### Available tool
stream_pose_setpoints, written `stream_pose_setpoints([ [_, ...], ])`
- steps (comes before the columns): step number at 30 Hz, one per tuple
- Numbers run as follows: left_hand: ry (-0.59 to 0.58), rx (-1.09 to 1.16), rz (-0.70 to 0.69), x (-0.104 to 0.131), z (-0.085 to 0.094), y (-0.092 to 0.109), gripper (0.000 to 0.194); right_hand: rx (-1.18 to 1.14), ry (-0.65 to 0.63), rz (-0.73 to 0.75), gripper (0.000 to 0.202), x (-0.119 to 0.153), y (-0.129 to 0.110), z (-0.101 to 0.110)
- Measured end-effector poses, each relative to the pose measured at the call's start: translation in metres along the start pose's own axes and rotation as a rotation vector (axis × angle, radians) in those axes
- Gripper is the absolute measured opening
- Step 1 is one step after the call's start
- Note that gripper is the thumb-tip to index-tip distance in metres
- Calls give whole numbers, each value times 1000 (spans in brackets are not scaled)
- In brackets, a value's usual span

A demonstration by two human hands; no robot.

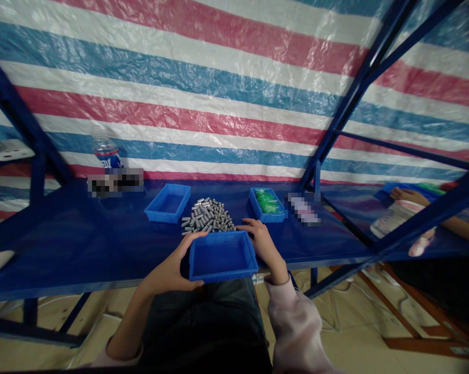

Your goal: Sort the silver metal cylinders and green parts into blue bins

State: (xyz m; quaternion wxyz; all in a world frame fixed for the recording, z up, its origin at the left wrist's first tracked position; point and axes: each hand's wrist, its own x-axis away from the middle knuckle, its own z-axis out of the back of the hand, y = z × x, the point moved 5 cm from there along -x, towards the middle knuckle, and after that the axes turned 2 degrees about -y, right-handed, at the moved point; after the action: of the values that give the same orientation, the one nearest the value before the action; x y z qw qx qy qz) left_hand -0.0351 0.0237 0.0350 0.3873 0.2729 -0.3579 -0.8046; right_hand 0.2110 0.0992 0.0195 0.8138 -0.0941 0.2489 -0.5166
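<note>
An empty, shallow blue plastic bin (pixel 222 255) is at the table's front edge, in front of me. My left hand (pixel 175 267) grips its left end, with the fingers along the far side and the thumb at the near side. At the bin's far right corner is my right hand (pixel 259 239), its fingers stretched out to the left toward the pile. Whether it presses on the rim I cannot tell. Just behind the bin lies a loose pile of small grey metal cylinders (pixel 209 215), some longer and some shorter.
A second empty blue bin (pixel 168 203) stands left of the pile. Right of it is a blue bin (pixel 282 214) holding green plastic-wrapped items (pixel 268 201). A bottle (pixel 108 156) stands at the back left. Blue frame posts (pixel 335 122) rise at right, near another person's hand (pixel 409 196).
</note>
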Motion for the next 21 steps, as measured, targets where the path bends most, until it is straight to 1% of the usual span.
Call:
stream_pose_setpoints([
  [4, -8, -6, -4, 0, 0, -1, 94, 1, 5, 11, 34, 0, -3, 3],
  [8, -42, -11, -12, 0, -1, 0, 95, -14, -1, 46, 36, 0, -7, 3],
  [14, -85, 15, -21, 0, -2, -1, 100, -109, 39, 71, 26, 0, -12, 5],
  [18, -87, 31, -21, 0, -2, -2, 102, -194, 87, 76, 19, 0, -12, 8],
  [21, -82, 37, -2, 0, -2, -2, 105, -217, 114, 64, 10, -1, -10, 8],
])
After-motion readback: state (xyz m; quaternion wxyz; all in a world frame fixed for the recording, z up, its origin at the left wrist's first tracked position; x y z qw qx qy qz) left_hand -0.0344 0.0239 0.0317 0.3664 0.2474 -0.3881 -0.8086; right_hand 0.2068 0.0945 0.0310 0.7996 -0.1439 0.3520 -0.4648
